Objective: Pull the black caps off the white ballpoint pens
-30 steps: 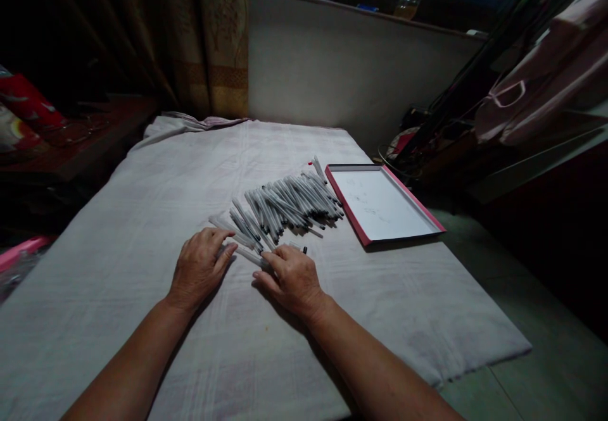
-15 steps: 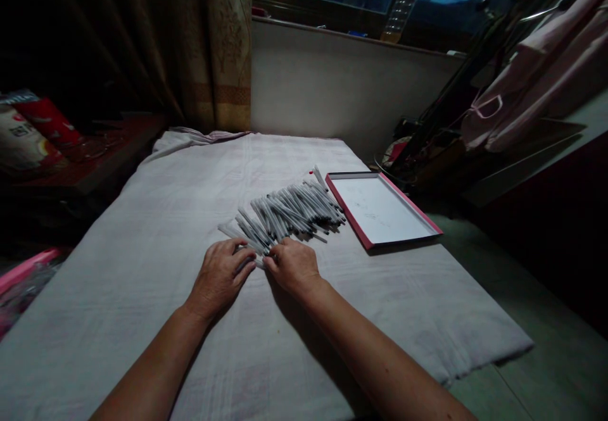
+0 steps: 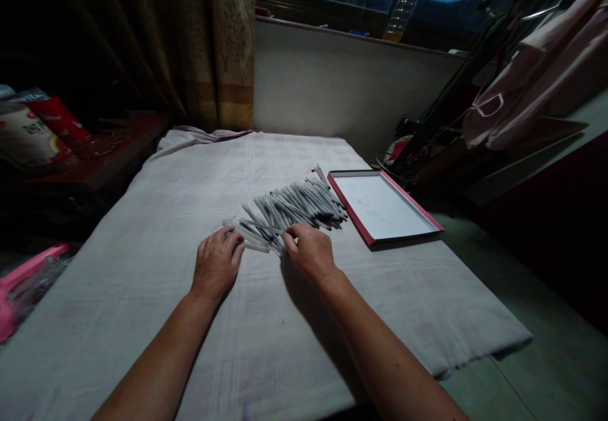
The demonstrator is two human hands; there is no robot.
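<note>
A long, loose pile of slim grey pens or refills with black ends [image 3: 299,202] lies across the cloth. At its near left end are several clear, pale tubes [image 3: 256,244]. My left hand [image 3: 216,261] has its fingers curled over the left ends of these tubes. My right hand [image 3: 311,250] is at the near side of the pile, thumb and finger pinched on one slim pen [image 3: 266,226] that slants leftward. Its fingertips partly hide that pen's end.
A shallow red-edged box lid [image 3: 387,206] with a white inside lies right of the pile. A pale checked cloth [image 3: 266,345] covers the table. Packets [image 3: 38,133] stand on a side table at left, near a pink plastic item [image 3: 28,275]. A bottle [image 3: 403,9] stands on the windowsill.
My hands have moved apart: the right one went right and slightly away from me, the left one slightly left. A slim pen now slants from my right fingertips over the pile's left end.
</note>
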